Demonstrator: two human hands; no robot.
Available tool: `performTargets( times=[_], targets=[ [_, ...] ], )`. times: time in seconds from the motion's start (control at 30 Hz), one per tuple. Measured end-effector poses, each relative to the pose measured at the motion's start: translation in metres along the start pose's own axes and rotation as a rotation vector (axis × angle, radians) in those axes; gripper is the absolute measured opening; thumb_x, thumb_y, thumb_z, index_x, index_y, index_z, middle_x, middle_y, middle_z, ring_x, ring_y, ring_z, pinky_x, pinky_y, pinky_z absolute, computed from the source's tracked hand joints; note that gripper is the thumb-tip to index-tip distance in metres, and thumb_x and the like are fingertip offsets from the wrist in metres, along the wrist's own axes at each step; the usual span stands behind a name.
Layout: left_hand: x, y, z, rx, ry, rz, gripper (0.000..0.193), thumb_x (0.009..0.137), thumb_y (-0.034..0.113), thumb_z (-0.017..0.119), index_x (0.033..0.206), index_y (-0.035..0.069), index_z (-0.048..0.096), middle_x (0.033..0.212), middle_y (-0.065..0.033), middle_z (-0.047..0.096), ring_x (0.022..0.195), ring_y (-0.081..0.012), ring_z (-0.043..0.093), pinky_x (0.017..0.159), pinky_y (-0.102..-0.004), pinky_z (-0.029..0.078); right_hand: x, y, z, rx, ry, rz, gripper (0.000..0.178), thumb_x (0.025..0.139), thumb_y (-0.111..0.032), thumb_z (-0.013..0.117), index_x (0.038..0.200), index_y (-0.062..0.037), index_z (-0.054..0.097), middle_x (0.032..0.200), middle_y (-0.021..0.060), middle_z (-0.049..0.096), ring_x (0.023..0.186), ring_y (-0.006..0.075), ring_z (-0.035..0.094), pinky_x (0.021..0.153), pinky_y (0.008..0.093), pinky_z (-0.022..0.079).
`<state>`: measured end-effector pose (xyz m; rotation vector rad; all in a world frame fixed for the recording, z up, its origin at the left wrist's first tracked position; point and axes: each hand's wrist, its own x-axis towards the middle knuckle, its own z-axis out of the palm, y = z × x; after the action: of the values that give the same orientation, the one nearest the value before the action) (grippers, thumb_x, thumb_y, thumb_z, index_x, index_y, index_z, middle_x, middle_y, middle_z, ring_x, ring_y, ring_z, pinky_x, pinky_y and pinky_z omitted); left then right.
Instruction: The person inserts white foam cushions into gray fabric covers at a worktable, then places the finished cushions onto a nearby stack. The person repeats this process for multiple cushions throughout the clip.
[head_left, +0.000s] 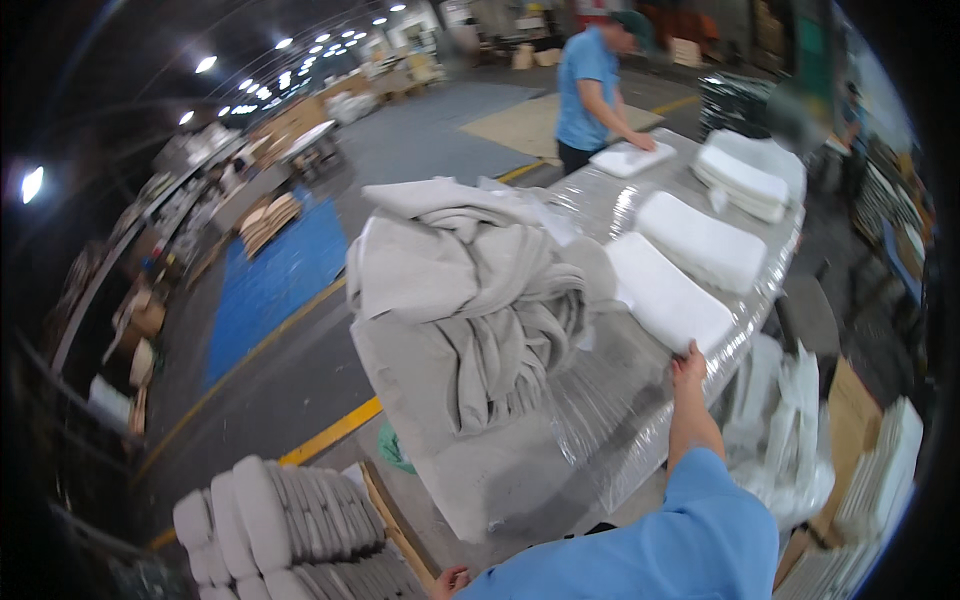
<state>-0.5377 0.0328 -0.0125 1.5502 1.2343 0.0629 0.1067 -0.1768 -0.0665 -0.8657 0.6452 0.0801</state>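
My right arm, in a light blue sleeve, reaches forward over the table. At its end, my right hand (688, 366) closes on the near corner of a white pillow-shaped pad (668, 292), which lies flat on the plastic-covered table (600, 415). Low in the picture is my left hand (453, 580), mostly cut off and beside a cardboard edge (395, 525); its grip is hidden. To the left of the white pad sits a large heap of grey fabric covers (460, 280), folded and piled loosely. Another white pad (703, 240) rests just beyond the first.
Stacked grey pads (290, 515) fill the lower left. More white pads (742, 175) lie at the table's far end, where a co-worker in blue (590, 85) touches a white piece (632, 158). Plastic bags (780, 420) and white stacks (880, 480) crowd the right side.
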Motion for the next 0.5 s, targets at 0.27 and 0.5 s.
performTargets(
  times=[0.27,0.5],
  targets=[
    [-0.058,0.057,-0.103,0.176,0.551,0.288,0.023,0.1,0.01,0.067,0.121,0.001,0.071,0.112,-0.0148,0.074,0.103,-0.025,0.072,0.092,-0.0369,0.056,0.004,-0.004,0.045,-0.025,0.192,-0.108,0.053,0.087,-0.021,0.086,0.127,0.0015,0.061,0.122,0.0176,0.07,0.098,0.0349,0.07,0.073,0.0452,0.058],
    [-0.167,0.325,-0.197,0.368,1.005,1.643,0.058,0.107,0.037,0.059,0.152,0.002,0.05,0.145,-0.0201,0.059,0.136,-0.0355,0.057,0.119,-0.0491,0.04,-0.064,-0.092,0.049,-0.189,0.011,-0.616,0.046,0.085,-0.001,0.079,0.127,0.0071,0.063,0.125,0.0207,0.07,0.104,0.033,0.07,0.083,0.0472,0.06]
  ],
)
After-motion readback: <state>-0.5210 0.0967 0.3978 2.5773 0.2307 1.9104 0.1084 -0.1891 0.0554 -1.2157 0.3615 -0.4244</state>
